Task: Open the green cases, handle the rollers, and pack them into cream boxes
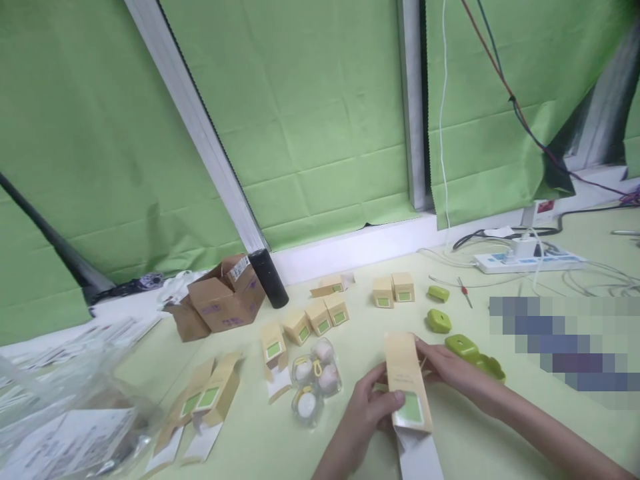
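Carton (404,367), flap (420,457) out, contents hidden

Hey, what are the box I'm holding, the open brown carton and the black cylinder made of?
The held box looks like thin, smooth card: crisp folds, white flap. The brown carton seems matte cardboard: plain brown panels, bent flaps. The black cylinder has a dark, mostly dull surface; metal or plastic, I can't tell.

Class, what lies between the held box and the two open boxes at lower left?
In the head view, clear plastic packs and another open box lie there.
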`<control>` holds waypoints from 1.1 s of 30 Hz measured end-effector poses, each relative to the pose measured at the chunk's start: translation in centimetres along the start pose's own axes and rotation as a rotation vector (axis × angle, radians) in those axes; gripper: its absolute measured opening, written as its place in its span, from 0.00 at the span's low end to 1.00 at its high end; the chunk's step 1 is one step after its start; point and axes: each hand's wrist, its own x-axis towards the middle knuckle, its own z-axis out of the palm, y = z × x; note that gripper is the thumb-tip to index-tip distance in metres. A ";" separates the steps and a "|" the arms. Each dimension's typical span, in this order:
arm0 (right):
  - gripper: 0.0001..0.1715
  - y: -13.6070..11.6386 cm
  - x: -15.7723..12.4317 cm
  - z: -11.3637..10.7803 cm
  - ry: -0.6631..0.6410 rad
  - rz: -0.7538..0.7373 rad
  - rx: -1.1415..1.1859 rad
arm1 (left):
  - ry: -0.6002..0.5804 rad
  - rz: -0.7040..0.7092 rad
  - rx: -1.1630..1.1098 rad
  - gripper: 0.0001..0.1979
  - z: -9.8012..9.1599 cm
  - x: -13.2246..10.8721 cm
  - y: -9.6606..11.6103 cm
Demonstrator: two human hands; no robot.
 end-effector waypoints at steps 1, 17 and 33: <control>0.34 0.2 -0.1 0.1 0.006 0.019 -0.001 | 0.023 -0.010 -0.023 0.29 0.2 -0.1 0.1; 0.21 0.8 -1.8 1.2 0.020 -0.902 -1.054 | 0.151 0.049 -0.187 0.20 0.4 -0.4 0.0; 0.18 1.5 -1.5 2.0 0.076 -1.010 -1.099 | 0.126 0.084 -0.236 0.17 0.5 -0.2 -0.5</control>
